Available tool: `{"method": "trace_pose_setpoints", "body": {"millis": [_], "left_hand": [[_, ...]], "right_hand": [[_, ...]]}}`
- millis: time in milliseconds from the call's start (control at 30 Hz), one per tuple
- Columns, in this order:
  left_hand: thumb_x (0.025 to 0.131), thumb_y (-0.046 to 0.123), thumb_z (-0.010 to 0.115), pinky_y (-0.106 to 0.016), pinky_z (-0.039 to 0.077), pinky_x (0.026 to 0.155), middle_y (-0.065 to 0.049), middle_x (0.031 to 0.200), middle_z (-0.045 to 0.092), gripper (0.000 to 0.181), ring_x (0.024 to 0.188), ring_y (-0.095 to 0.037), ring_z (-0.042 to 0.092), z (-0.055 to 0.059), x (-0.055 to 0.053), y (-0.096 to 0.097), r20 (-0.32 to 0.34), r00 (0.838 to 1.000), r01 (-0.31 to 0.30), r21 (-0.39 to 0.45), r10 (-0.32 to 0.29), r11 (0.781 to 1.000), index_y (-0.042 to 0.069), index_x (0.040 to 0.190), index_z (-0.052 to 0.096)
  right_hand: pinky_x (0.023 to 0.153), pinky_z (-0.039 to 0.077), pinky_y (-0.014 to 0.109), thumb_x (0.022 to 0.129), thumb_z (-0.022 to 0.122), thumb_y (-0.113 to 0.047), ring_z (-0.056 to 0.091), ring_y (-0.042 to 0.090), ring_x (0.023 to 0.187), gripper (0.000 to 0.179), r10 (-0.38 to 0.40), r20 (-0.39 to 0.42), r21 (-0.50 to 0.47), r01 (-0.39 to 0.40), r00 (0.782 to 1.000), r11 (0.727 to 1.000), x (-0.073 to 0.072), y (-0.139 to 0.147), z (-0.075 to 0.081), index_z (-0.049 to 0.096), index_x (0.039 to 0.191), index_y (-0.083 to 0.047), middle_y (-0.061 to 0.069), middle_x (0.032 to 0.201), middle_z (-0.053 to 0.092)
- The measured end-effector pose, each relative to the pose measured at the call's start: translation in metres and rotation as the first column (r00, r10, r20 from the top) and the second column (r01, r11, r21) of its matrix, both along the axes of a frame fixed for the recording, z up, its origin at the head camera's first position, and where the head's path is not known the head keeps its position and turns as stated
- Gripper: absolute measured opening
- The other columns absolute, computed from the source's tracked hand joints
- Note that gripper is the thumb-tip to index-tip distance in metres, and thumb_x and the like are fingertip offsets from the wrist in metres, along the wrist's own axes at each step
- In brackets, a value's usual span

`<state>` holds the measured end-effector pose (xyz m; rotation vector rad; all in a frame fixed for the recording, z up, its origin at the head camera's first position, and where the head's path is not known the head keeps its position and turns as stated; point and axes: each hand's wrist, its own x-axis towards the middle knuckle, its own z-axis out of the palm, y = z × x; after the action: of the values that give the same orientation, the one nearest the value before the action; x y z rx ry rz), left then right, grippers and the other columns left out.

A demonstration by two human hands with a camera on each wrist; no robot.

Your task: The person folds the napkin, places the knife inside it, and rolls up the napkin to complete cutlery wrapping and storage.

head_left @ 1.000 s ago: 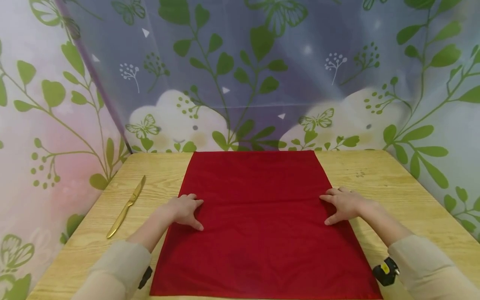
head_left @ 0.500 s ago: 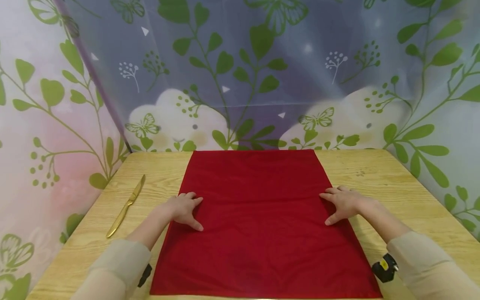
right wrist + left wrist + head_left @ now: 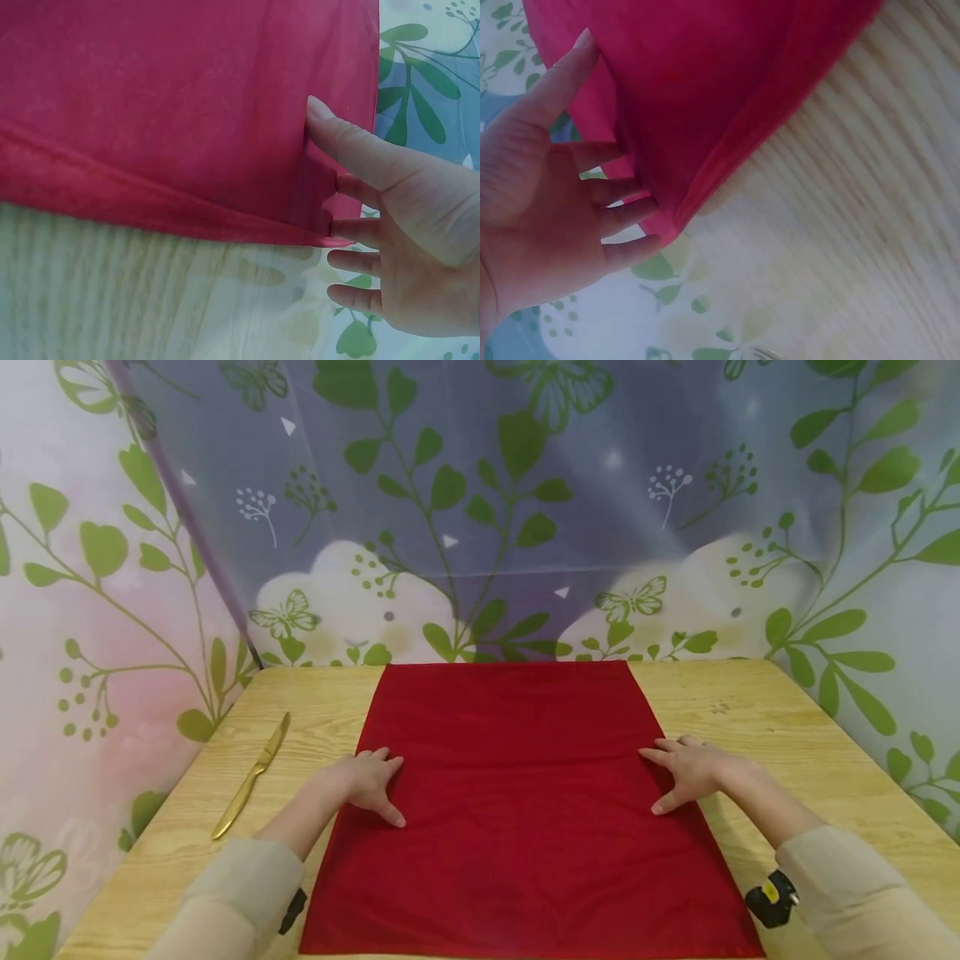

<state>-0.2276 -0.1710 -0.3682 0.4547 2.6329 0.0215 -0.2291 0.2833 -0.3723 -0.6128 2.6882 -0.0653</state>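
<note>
A red cloth (image 3: 510, 860) lies spread out on the wooden table, with a faint crease across its middle. My left hand (image 3: 369, 783) rests on its left edge, fingers and thumb spread with the tips on the fabric. On the opposite edge my right hand (image 3: 690, 774) rests the same way. In the left wrist view the cloth (image 3: 697, 82) runs under the fingertips of the left hand (image 3: 547, 210). The right wrist view has the cloth's edge (image 3: 180, 217) reaching the spread fingers of the right hand (image 3: 420, 247).
A gold table knife (image 3: 252, 777) lies on the wooden table (image 3: 742, 710) to the left of the cloth, beside the left forearm. A patterned fabric backdrop (image 3: 510, 527) stands behind the table and along both sides. Black wrist devices (image 3: 772, 899) sit under the sleeves.
</note>
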Motion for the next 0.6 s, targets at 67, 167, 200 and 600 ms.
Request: {"method": "trace_pose_setpoints", "body": {"millis": [67, 167, 200, 600], "left_hand": [[0.072, 0.046, 0.075, -0.057, 0.026, 0.100, -0.024, 0.144, 0.028, 0.092, 0.131, -0.041, 0.025, 0.000, 0.000, 0.000, 0.001, 1.000, -0.005, 0.006, 0.005, 1.000, -0.001, 0.140, 0.034], [0.073, 0.046, 0.074, -0.058, 0.024, 0.101, -0.025, 0.144, 0.027, 0.092, 0.132, -0.042, 0.023, 0.000, 0.000, 0.000, 0.002, 1.000, -0.006, 0.018, 0.006, 1.000, -0.001, 0.140, 0.033], [0.073, 0.046, 0.074, -0.058, 0.024, 0.101, -0.025, 0.144, 0.028, 0.092, 0.132, -0.042, 0.024, 0.000, 0.000, 0.000, 0.001, 1.000, -0.006, 0.021, 0.006, 1.000, -0.002, 0.140, 0.033], [0.085, 0.052, 0.057, -0.050, 0.020, 0.105, -0.008, 0.147, 0.032, 0.075, 0.135, -0.027, 0.025, -0.001, 0.009, 0.054, -0.128, 0.967, 0.226, 0.044, -0.219, 0.973, 0.012, 0.144, 0.034]], "right_hand": [[0.091, 0.025, 0.068, 0.070, 0.071, -0.056, 0.026, 0.053, 0.122, 0.095, -0.003, 0.000, -0.012, 0.003, 1.000, 1.000, 0.000, 0.001, -0.001, 0.037, 0.139, 0.001, 0.032, 0.139, 0.029], [0.090, 0.025, 0.068, 0.071, 0.072, -0.054, 0.027, 0.053, 0.121, 0.094, -0.005, -0.009, -0.022, 0.005, 1.000, 1.000, 0.001, 0.002, 0.000, 0.037, 0.138, 0.001, 0.032, 0.139, 0.029], [0.090, 0.025, 0.068, 0.071, 0.072, -0.054, 0.026, 0.054, 0.121, 0.093, -0.005, -0.012, -0.024, 0.005, 1.000, 1.000, 0.002, 0.003, 0.000, 0.037, 0.138, 0.000, 0.032, 0.138, 0.030], [0.098, 0.027, 0.059, 0.087, 0.058, -0.045, 0.029, 0.042, 0.129, 0.068, 0.246, -0.164, -0.060, -0.258, 0.955, 0.964, 0.013, -0.059, 0.003, 0.042, 0.137, -0.002, 0.019, 0.141, 0.037]]}}
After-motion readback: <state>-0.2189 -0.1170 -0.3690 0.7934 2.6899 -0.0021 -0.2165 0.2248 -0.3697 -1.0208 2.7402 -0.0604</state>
